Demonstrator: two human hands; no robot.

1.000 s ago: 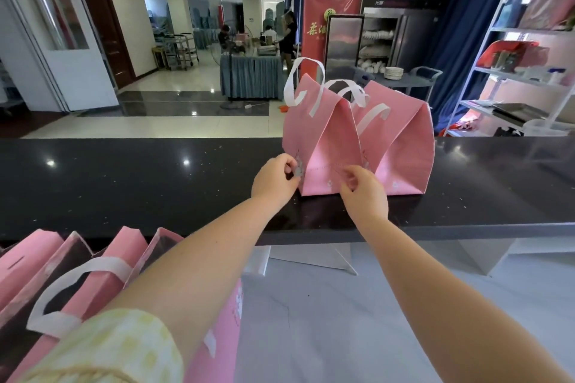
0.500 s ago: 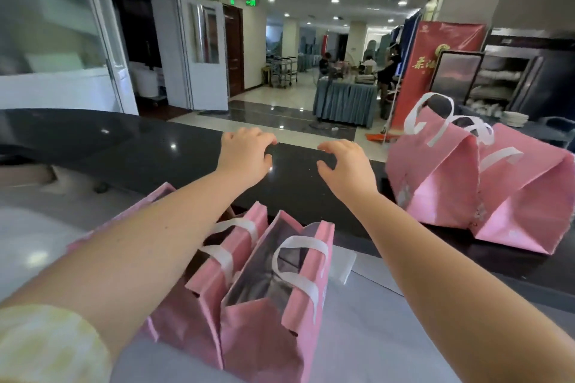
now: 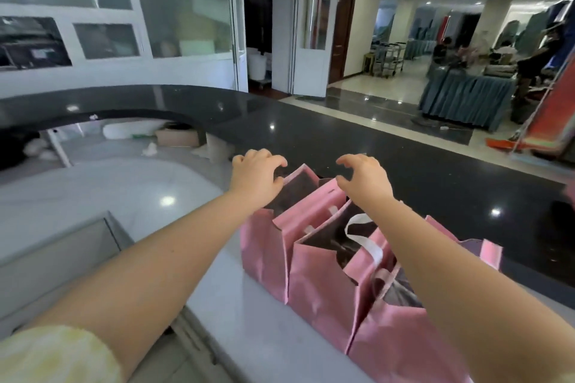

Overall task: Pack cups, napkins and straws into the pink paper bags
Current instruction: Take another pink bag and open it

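Several pink paper bags with white handles stand open in a row on the lower white counter. The farthest bag is under my left hand, whose bent fingers reach its back rim; I cannot tell whether they touch it. My right hand hovers with fingers spread and bent over the rim of the middle bag. Neither hand holds anything. My right forearm crosses over the nearest bag. The bag insides are dark, and I cannot make out cups, napkins or straws.
A raised black stone counter runs behind the bags and curves off to the left. A cardboard box and white items lie under its curve. People sit at skirted tables far right.
My hands let go of the two pink bags on the black counter. The view swung left and down, and both hands now hang over the row of bags on the lower counter.
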